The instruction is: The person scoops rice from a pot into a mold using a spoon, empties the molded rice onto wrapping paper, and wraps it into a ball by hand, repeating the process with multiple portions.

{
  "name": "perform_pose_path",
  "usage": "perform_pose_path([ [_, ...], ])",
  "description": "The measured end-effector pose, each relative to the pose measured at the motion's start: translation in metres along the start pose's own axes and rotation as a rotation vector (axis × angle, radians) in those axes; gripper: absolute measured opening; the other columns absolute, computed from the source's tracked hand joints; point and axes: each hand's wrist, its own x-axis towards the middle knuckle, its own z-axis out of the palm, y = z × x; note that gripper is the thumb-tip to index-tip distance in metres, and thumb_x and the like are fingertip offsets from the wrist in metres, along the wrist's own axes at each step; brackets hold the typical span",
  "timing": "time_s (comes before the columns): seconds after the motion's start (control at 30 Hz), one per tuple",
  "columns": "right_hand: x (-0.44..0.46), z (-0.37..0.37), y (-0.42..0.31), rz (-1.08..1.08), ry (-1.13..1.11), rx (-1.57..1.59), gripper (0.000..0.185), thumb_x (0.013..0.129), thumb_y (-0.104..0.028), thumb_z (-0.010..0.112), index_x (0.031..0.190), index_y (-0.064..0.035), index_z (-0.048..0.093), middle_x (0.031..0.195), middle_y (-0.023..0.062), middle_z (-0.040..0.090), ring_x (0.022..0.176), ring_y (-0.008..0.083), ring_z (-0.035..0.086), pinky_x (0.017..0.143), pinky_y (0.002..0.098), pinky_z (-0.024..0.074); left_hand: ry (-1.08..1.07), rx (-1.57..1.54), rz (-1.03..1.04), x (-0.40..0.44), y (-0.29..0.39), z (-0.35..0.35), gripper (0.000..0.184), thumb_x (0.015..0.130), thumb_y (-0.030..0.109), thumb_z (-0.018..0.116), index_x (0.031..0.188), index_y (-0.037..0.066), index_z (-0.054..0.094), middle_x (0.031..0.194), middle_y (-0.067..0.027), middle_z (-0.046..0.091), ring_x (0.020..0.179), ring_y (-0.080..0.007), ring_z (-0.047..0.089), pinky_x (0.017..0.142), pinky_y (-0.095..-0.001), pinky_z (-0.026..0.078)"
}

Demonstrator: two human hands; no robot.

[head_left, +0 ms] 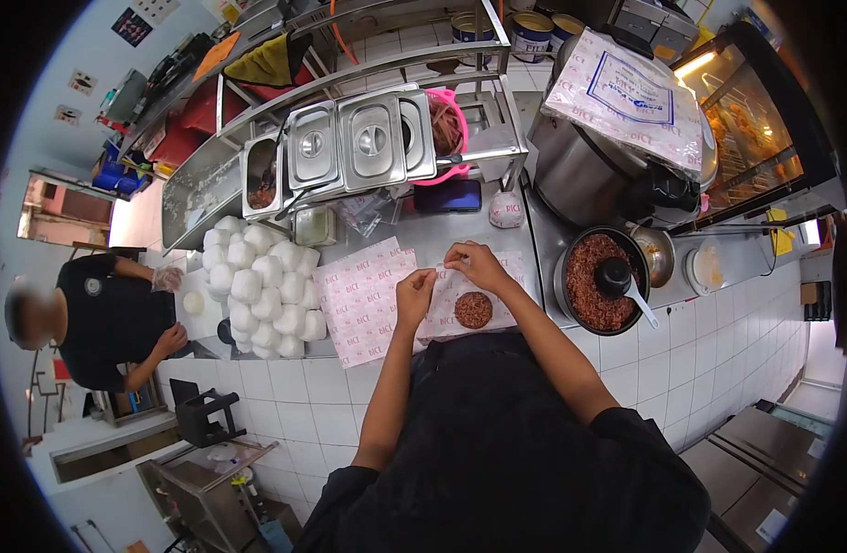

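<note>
A round, flat cake of reddish-brown rice lies on a printed wrapping paper sheet in front of me. My left hand is closed in a pinch over the left part of this sheet. Up and to its right, my right hand is also pinched, just above the rice cake. Whatever the fingertips hold is too small to make out. A stack of the same printed paper lies left of my left hand. To the right, a dark pot contains reddish-brown rice and a black scoop.
White wrapped bundles are piled at the left. Lidded steel pans, a phone and a paper-wrapped ball sit beyond my hands. A large steel cooker stands right. Another person works at far left.
</note>
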Motion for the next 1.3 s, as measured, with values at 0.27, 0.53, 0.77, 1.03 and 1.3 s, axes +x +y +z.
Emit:
perform_pose_path([
  [0.27, 0.000, -0.001, 0.000, -0.001, -0.016, 0.000, 0.012, 0.090, -0.013, 0.078, 0.096, -0.0039, 0.073, 0.091, 0.0098, 0.075, 0.093, 0.0252, 0.069, 0.089, 0.0386, 0.0524, -0.020, -0.132, -0.083, -0.002, -0.007, 0.000, 0.023, 0.104, 0.017, 0.070, 0.111, -0.004, 0.074, 0.088, 0.0022, 0.071, 0.076, -0.0022, 0.058, 0.067, -0.0192, 0.046],
  [0.53, -0.001, -0.001, 0.000, -0.001, -0.017, 0.007, 0.012, 0.089, -0.012, 0.078, 0.096, -0.0029, 0.073, 0.092, 0.0104, 0.075, 0.094, 0.0256, 0.069, 0.089, 0.0383, 0.0526, -0.022, -0.104, -0.129, -0.005, -0.006, -0.001, 0.023, 0.105, 0.017, 0.069, 0.113, -0.004, 0.075, 0.092, 0.0013, 0.073, 0.079, -0.0033, 0.060, 0.070, -0.0194, 0.047],
  [0.77, -0.001, 0.000, 0.001, -0.016, -0.022, 0.015, 0.012, 0.089, -0.011, 0.078, 0.096, -0.0029, 0.072, 0.092, 0.0106, 0.074, 0.094, 0.0267, 0.068, 0.088, 0.0390, 0.0525, -0.036, -0.132, -0.103, -0.006, -0.005, 0.003, 0.024, 0.104, 0.019, 0.070, 0.113, -0.002, 0.074, 0.083, 0.0049, 0.067, 0.066, -0.0008, 0.051, 0.057, -0.0191, 0.039],
  [1.03, -0.002, 0.003, 0.012, -0.366, 0.011, -0.220, 0.040, 0.077, -0.003, 0.076, 0.116, -0.0099, 0.073, 0.127, 0.0142, 0.068, 0.121, 0.0358, 0.060, 0.106, 0.0459, 0.0462, -0.014, 0.078, 0.011, -0.002, -0.035, 0.006, 0.018, 0.102, 0.011, 0.066, 0.113, 0.000, 0.073, 0.105, -0.0058, 0.076, 0.096, -0.0103, 0.066, 0.088, -0.0294, 0.055],
  [1.3, 0.001, -0.001, -0.018, -0.565, -0.160, -0.512, 0.021, 0.073, -0.012, 0.082, 0.092, -0.0122, 0.073, 0.125, 0.0090, 0.066, 0.118, 0.0346, 0.061, 0.100, 0.0479, 0.0473, -0.053, -0.211, 0.140, 0.009, -0.068, 0.021, 0.012, 0.106, 0.011, 0.062, 0.110, 0.001, 0.066, 0.100, -0.0017, 0.069, 0.094, -0.0084, 0.063, 0.084, -0.0262, 0.052],
])
